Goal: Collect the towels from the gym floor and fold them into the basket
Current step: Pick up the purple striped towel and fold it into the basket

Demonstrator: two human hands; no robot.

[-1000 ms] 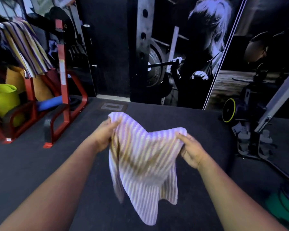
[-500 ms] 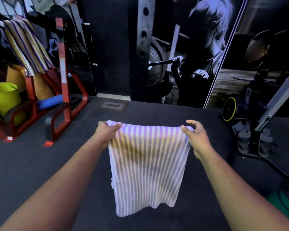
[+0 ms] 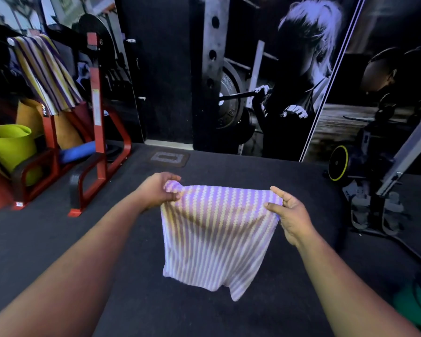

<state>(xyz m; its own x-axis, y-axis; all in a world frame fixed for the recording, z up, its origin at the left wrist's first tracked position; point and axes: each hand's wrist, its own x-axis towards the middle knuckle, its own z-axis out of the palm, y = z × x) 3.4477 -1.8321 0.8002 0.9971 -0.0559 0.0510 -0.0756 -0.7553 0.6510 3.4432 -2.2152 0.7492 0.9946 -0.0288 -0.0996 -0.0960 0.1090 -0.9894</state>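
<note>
Now, towel [image 3: 216,237]: hangs spread above the dark floor [image 3: 46,239].
Left hand [image 3: 159,190]: fingers grip its top left corner.
Right hand [image 3: 289,215]: fingers pinch its top right corner.

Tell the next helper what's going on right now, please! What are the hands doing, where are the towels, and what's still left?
Left hand: grips the top left corner of the purple-and-white striped towel.
Right hand: pinches the top right corner.
The towel hangs spread out between both hands, above the dark gym floor, not touching it.
Another striped towel is draped over the red rack at left.
A lime-green tub sits by the rack; I cannot tell if it is the basket.
Done: this towel is picked up and opened flat.
Left: fold it, put it in the basket, fetch the rest.
</note>
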